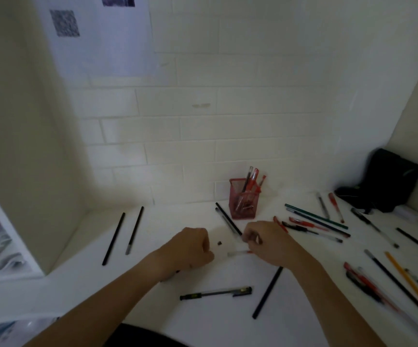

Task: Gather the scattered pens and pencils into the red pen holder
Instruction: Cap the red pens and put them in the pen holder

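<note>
Head view showed both hands curled over the desk (117, 284), right hand (265, 242) pinching a light, rigid clear pen (238, 253), left hand (192, 249) fisted, contents indiscernible, before the red pen holder (243, 205).

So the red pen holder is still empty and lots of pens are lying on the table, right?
Not quite. The head view shows the red pen holder already has a few pens standing in it. The rest is right: lots of pens still lie on the table.
</note>
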Available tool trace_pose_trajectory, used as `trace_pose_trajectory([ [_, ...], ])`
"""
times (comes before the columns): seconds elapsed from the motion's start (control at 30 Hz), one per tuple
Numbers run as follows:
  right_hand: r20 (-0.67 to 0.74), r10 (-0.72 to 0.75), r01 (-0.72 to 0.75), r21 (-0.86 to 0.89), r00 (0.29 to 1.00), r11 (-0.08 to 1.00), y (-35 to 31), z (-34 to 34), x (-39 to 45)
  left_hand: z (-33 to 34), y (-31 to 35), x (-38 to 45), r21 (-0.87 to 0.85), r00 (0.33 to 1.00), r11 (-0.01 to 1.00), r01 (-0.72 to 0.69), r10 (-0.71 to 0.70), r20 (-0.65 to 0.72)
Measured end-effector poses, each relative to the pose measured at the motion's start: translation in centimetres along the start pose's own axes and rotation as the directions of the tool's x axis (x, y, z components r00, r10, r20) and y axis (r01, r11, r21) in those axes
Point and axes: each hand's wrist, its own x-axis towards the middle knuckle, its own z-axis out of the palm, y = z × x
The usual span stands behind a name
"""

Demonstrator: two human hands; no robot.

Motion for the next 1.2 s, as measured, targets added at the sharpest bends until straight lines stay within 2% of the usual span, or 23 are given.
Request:
trace_pose_trajectory([
  [0.07, 0.058, 0.008, -0.001, -0.113, 0.998, 0.994, 1.0, -0.1, -0.7, 0.1, 1.2, -0.8, 0.021, 0.992, 0.997, -0.079, 0.077, 0.102],
  [0.13, 0.054, 0.007, 0.0, -0.135, 0.999, 0.991, 1.2, 0.4, -1.0, 0.8, 2.1, -1.4, 0.068, 0.98, 0.988, -0.139, 0.127, 0.155],
  [0.3, -0.105, -0.037, 0.029, -0.084, 0.994, 0.996, 0.6, 1.2, -1.1, 2.7, 2.7, -1.2, 0.098, 0.965, 0.965, -0.243, 0.231, 0.124],
  [0.37, -0.23, -0.074, 0.067, -0.036, 0.97, 0.997, 0.4, 1.1, -1.0, 2.4, 2.7, -0.6, 0.085, 0.98, 0.976, -0.198, 0.197, 0.026],
  [0.43, -0.391, -0.064, 0.11, 0.095, 0.918, 0.989, -0.4, 0.4, -0.9, 1.5, 2.8, 0.2, 0.009, 0.97, 0.986, -0.165, 0.164, -0.181],
  [0.53, -0.577, 0.067, 0.194, 0.378, 0.814, 0.905, -1.7, -1.2, -0.5, -1.0, 3.6, 1.3, -0.18, 0.859, 0.96, -0.216, 0.099, -0.503],
  [0.57, -0.606, 0.104, 0.218, 0.434, 0.789, 0.874, -2.0, -1.6, -0.3, -1.8, 4.0, 1.7, -0.269, 0.827, 0.93, -0.251, 0.061, -0.559],
  [0.63, -0.607, 0.166, 0.235, 0.524, 0.777, 0.819, -2.1, -2.1, 0.5, -3.2, 4.7, 2.5, -0.427, 0.812, 0.845, -0.323, 0.015, -0.584],
  [0.7, -0.551, 0.281, 0.224, 0.677, 0.786, 0.701, -2.0, -2.3, 1.4, -4.1, 4.9, 3.9, -0.541, 0.82, 0.757, -0.366, -0.013, -0.572],
  [0.77, -0.426, 0.42, 0.233, 0.869, 0.801, 0.438, -2.0, -2.8, 2.3, -4.6, 5.1, 5.5, -0.678, 0.845, 0.635, -0.372, -0.071, -0.53],
  [0.8, -0.359, 0.46, 0.243, 0.925, 0.812, 0.293, -2.0, -3.2, 2.7, -4.7, 5.2, 6.3, -0.756, 0.86, 0.545, -0.361, -0.12, -0.497],
  [0.83, -0.317, 0.474, 0.251, 0.947, 0.821, 0.199, -1.9, -3.6, 3.1, -4.9, 5.3, 7.0, -0.823, 0.877, 0.452, -0.345, -0.158, -0.454],
  [0.87, -0.309, 0.474, 0.254, 0.951, 0.824, 0.177, -1.7, -3.9, 3.7, -5.1, 5.4, 7.5, -0.872, 0.895, 0.359, -0.333, -0.172, -0.413],
  [0.93, -0.354, 0.481, 0.277, 0.934, 0.802, 0.225, -1.4, -4.4, 4.6, -5.3, 5.4, 8.6, -0.922, 0.923, 0.228, -0.313, -0.155, -0.352],
  [1.0, -0.455, 0.518, 0.32, 0.887, 0.724, 0.333, -1.0, -4.7, 5.7, -5.2, 5.2, 9.6, -0.936, 0.933, 0.17, -0.308, -0.139, -0.332],
  [1.07, -0.567, 0.566, 0.308, 0.815, 0.598, 0.491, -0.7, -4.8, 6.5, -4.8, 5.2, 10.6, -0.933, 0.925, 0.18, -0.312, -0.164, -0.341],
  [1.13, -0.633, 0.593, 0.248, 0.76, 0.498, 0.601, -0.1, -4.5, 7.4, -4.4, 5.5, 11.4, -0.925, 0.907, 0.195, -0.325, -0.213, -0.363],
  [1.2, -0.664, 0.571, 0.193, 0.717, 0.483, 0.67, 0.4, -4.0, 7.9, -4.0, 5.6, 12.1, -0.907, 0.874, 0.234, -0.351, -0.265, -0.407],
])
